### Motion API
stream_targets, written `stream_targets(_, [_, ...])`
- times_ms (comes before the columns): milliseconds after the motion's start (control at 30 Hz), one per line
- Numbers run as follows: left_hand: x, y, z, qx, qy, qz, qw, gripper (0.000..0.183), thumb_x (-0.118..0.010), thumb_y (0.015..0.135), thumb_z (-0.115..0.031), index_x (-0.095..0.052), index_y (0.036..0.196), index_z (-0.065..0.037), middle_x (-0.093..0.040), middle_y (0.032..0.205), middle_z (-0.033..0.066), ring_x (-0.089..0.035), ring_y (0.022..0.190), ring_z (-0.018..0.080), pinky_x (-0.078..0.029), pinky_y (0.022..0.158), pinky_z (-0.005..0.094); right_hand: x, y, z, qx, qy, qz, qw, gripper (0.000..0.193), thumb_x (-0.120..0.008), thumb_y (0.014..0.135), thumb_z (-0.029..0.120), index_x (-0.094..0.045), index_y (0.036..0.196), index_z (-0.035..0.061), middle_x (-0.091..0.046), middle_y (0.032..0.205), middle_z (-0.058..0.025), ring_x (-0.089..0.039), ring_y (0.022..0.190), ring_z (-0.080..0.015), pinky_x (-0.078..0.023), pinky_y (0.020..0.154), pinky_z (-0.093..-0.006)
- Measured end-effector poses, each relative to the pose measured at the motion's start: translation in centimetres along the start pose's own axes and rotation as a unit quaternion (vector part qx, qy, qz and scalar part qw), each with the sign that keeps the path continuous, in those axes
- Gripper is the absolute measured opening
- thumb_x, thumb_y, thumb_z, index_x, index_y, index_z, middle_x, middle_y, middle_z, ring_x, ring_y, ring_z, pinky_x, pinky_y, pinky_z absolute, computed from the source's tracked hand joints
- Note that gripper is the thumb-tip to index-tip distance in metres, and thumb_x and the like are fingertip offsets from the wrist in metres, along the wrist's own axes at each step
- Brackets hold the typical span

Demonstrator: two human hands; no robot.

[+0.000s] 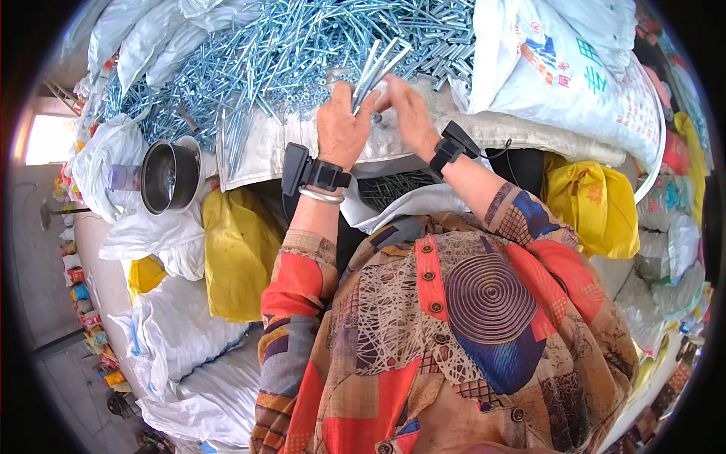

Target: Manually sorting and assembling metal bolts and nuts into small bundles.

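My left hand (342, 127) is closed round a small bunch of long silvery bolts (372, 76), which point up and slightly right out of its fingers. Close beside it, my right hand (409, 113) has its fingers bent and drawn together near the bunch. That hand is slightly blurred, and what its fingertips pinch, if anything, is hidden. Ahead of both hands spreads a big heap of loose long bolts (265, 49), with small nuts (302, 97) along its near edge. Short metal sleeves (442, 54) lie heaped at the right.
A pale cloth-covered edge (529, 135) runs below the heap. At the right leans a white printed sack (567, 83). A dark round pot (168, 178) stands at the left. Yellow bags (240, 253) hang below the edge, and white sacks (185, 333) lie lower left. More bolts (393, 188) lie under my wrists.
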State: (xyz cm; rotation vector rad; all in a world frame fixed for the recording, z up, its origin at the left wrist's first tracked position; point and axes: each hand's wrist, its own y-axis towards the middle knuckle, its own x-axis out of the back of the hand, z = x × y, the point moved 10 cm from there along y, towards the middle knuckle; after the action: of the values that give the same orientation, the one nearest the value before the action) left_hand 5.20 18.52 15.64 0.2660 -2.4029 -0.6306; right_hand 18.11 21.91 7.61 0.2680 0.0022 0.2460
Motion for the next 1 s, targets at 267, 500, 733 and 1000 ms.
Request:
stream_targets(267, [0.6,-0.2,-1.0,-0.052,0.039,-0.027,0.998,0.033,-0.072,0.088,-0.026,-0.052,0.089,0.001,-0.061,0.072,0.0219,-0.061,0.066,0.0419,-0.047,0.057,0.0450,1.3,0.5,-1.6,-0.016,-0.024,-0.007,1.000,0.064,-0.037,0.104,0.050,-0.041,0.144,0.0008,-0.065,0.093,-0.0084,-0.060,0.092,-0.0180,-0.044,0.093,-0.0323])
stream_targets(500, [0.3,-0.1,-0.7,-0.022,0.017,-0.013,1.000,0.033,-0.074,0.087,-0.024,-0.052,0.087,0.001,-0.060,0.071,0.0216,-0.060,0.063,0.0419,-0.046,0.055,0.0439,-0.6,-0.1,-0.9,-0.005,-0.057,0.074,0.996,0.055,-0.039,0.104,0.048,-0.059,0.117,-0.0018,-0.062,0.090,-0.0096,-0.058,0.086,-0.0205,-0.045,0.084,-0.0318])
stream_targets(733, [0.5,-0.1,-0.9,-0.047,0.020,-0.024,0.998,0.033,-0.073,0.087,-0.024,-0.051,0.086,0.000,-0.060,0.070,0.0209,-0.060,0.062,0.0413,-0.046,0.054,0.0436,0.4,0.1,1.7,0.094,-0.059,0.011,0.994,0.048,-0.046,0.103,0.042,-0.062,0.091,-0.0020,-0.057,0.088,-0.0120,-0.056,0.083,-0.0237,-0.045,0.075,-0.0341])
stream_targets(1000, [0.6,0.0,-1.1,-0.088,0.051,-0.043,0.994,0.039,-0.071,0.089,-0.034,-0.054,0.091,0.001,-0.060,0.070,0.0212,-0.060,0.062,0.0419,-0.047,0.055,0.0445,0.0,-0.1,3.2,0.128,-0.130,0.052,0.982,0.035,-0.058,0.097,0.033,-0.062,0.093,-0.0019,-0.059,0.086,-0.0143,-0.060,0.082,-0.0292,-0.047,0.076,-0.0372])
